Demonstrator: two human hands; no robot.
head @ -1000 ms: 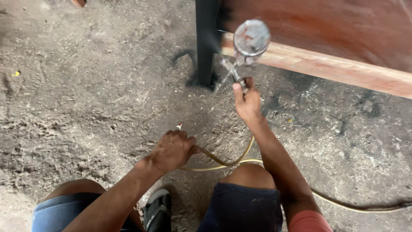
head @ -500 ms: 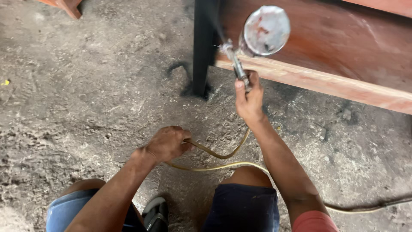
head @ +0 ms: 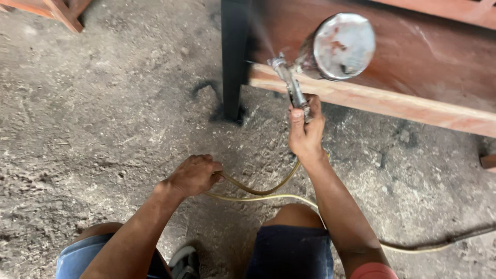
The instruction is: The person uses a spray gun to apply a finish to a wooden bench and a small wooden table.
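Note:
My right hand [head: 305,134] grips the handle of a metal spray gun [head: 294,88] with a round silver cup [head: 342,45] on top. Its nozzle points up and left at a black furniture leg [head: 233,57], and a faint mist shows there. My left hand [head: 195,174] is closed on the yellowish air hose [head: 258,192], which loops from the gun down across the floor. I am crouched, with my knees at the bottom of the view.
A brown wooden panel [head: 413,57] with a pale wooden rail [head: 392,103] stands at the top right. The dirt floor [head: 103,119] is rough, with a black paint mark by the leg. More reddish wood [head: 57,9] lies at the top left. The hose runs off right [head: 444,242].
The view has drawn closer to the furniture. My right hand has lifted the spray gun up toward the black leg. My left hand keeps its hold on the hose.

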